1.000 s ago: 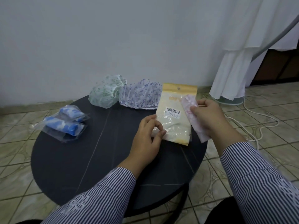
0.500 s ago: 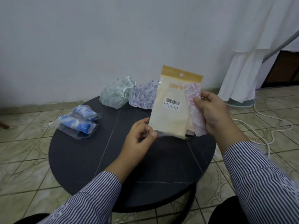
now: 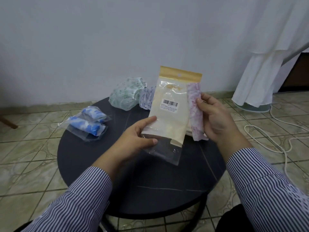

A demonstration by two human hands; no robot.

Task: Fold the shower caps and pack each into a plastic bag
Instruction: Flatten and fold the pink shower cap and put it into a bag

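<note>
Head view: left hand (image 3: 133, 139) pinches a clear plastic bag (image 3: 164, 150) and the pack of bags (image 3: 172, 111); right hand (image 3: 215, 118) grips a folded pink cap (image 3: 195, 113), not yet bagged. Blue caps (image 3: 88, 123) packed; two caps (image 3: 127, 95) unfolded at the worktop (image 3: 100, 156) far edge; near half bare

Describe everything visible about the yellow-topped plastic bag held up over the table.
The plastic bag is a flat pouch, held upright above the round black table. It has a yellow header strip with a hang hole, a barcode label and pale cream contents. A clear flap hangs below. The left hand pinches its lower left edge; the right hand holds a folded pink-patterned shower cap against its right side.
</note>
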